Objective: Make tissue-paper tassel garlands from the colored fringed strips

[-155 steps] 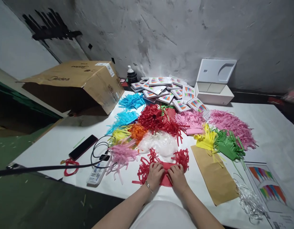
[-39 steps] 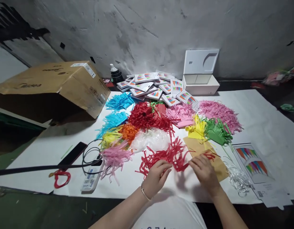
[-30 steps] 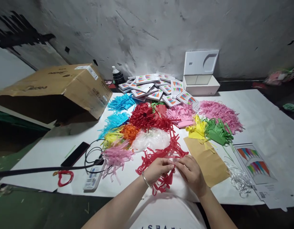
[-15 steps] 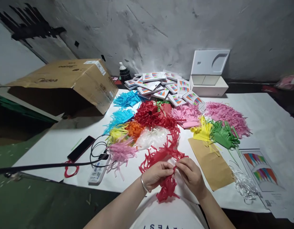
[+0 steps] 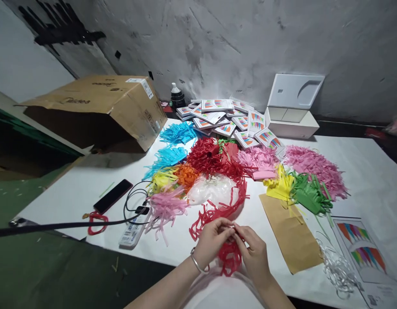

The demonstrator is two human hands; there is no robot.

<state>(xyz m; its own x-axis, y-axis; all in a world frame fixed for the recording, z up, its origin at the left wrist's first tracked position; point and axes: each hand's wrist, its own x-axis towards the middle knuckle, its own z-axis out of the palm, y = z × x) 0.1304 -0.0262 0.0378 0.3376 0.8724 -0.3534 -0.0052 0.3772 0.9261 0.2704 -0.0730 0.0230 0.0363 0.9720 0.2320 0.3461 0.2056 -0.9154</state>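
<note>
Red fringe (image 5: 230, 259) dangles on the near side of the plastic bag (image 5: 211, 191), pinched in the fingers of the left hand (image 5: 213, 241) and right hand (image 5: 255, 252); apart about a second ago, the hands now meet, suggesting two-handed work at one spot.

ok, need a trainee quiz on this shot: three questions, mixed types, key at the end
1. Multiple choice: what colour is the fringe held by the left hand and right hand?
A) blue
B) red
C) green

2. True or false: the bracelet is on the right wrist.

3. Fill in: at the back of the table, the white box has its lid ____.

Key: 1 B; 2 false, the bracelet is on the left wrist; 3 open.
</note>
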